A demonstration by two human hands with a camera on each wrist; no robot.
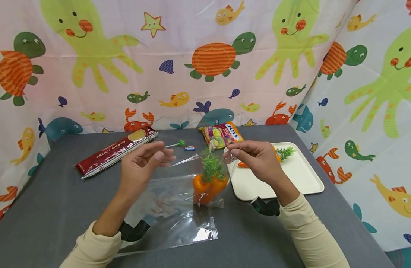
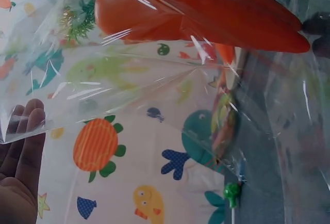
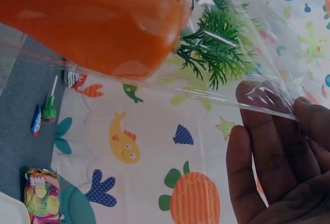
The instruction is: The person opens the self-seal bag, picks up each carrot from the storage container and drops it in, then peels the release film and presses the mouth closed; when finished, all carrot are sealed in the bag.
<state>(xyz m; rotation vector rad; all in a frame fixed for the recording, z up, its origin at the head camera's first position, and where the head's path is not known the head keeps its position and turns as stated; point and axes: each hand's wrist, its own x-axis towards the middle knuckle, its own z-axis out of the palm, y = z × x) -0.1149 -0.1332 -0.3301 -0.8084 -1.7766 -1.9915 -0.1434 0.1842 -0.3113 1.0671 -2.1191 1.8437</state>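
Now carrots (image 1: 210,190), inside clear bag (image 2: 118,64), between left hand (image 1: 143,160) and pinching right hand (image 1: 257,160).

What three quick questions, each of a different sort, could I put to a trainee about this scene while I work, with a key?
1. Multiple choice: what does the right hand pinch?
a) the cream tray
b) the clear bag with orange carrots inside
c) the colourful fruit packet

2. True or false: the green lollipop lies beside a small blue packet.

3. Read it off: which two words are printed large on the long dark red packet?

Key: 1. b, its thumb and fingers hold the bag's edge. 2. True. 3. Primo Gusto.
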